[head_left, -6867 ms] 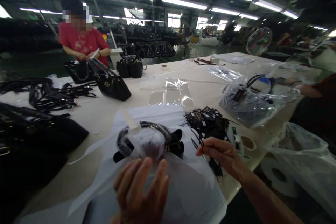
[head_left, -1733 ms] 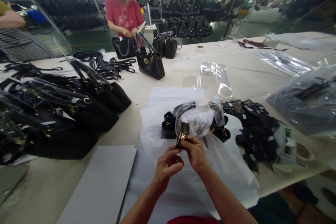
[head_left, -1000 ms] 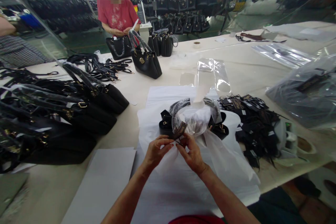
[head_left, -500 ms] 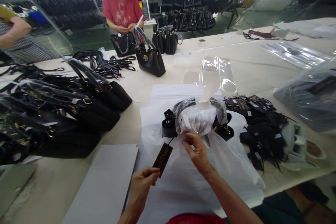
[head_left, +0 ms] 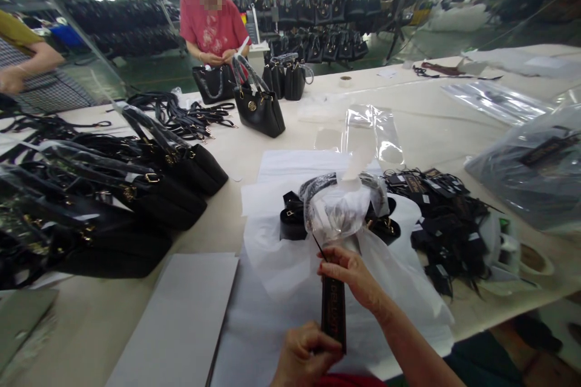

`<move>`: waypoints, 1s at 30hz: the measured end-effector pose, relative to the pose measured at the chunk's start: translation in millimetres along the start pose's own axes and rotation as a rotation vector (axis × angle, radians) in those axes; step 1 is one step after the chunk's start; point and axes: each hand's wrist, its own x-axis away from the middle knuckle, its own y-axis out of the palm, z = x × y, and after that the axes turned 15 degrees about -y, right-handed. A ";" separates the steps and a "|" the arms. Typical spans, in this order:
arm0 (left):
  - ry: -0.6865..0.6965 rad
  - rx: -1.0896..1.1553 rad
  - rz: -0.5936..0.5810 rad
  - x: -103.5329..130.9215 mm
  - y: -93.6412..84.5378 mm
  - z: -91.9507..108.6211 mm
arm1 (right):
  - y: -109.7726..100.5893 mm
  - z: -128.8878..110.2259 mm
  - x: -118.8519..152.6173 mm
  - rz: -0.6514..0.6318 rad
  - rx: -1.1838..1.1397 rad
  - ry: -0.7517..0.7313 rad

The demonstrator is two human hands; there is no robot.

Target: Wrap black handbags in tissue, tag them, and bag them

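Observation:
A black hang tag [head_left: 333,308] with lettering lies lengthwise between my hands. My left hand [head_left: 308,347] pinches its lower end. At its upper end, where a thin black cord runs up toward the bag, my right hand [head_left: 349,272] has its fingers closed on the tag's top. Just beyond is a black handbag [head_left: 293,221], partly covered by white tissue paper [head_left: 272,266]. Its handles [head_left: 313,187] are wrapped in clear plastic and arch over stuffed white paper. The cord's far end disappears at the plastic wrap.
Several black handbags [head_left: 177,193] crowd the left, beside loose straps [head_left: 186,115]. Grey-white boards [head_left: 181,308] lie front left. To the right are a pile of black tags [head_left: 449,217], a tape roll [head_left: 535,259] and a plastic bag [head_left: 526,175]. A person [head_left: 213,24] stands across the table.
My left hand has moved right and toward me with the tag, which now points nearly straight away from me. My right hand has come down onto the tag's upper end.

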 end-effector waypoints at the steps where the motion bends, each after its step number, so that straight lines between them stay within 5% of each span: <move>1: 0.125 -0.152 0.038 -7.5 0.8 -0.7 | -2.2 -1.4 4.1 0.007 -0.026 0.028; 5: 0.673 -0.783 0.515 -33.1 -17.4 4.4 | -10.9 3.8 10.4 0.114 0.017 -0.011; 7: 0.751 -0.973 0.747 -45.4 -32.9 11.0 | -12.2 10.5 9.5 0.147 0.051 -0.034; 9: 0.734 -1.059 0.861 -58.2 -47.5 19.4 | -10.6 17.5 8.8 0.155 0.079 -0.053; 15: 0.735 -1.068 0.768 -82.9 -89.9 53.7 | -2.9 30.3 12.0 0.168 0.292 -0.156; 22: 0.543 -1.065 0.910 -100.6 -146.3 92.8 | -4.6 53.7 -7.3 0.300 0.625 -0.272; 26: 0.688 -0.994 1.017 -93.8 -134.6 129.0 | -4.7 75.9 -3.9 0.347 0.787 -0.370; 30: 0.940 -0.800 0.828 -88.7 -103.8 194.7 | -0.1 92.4 23.0 0.513 0.971 -0.495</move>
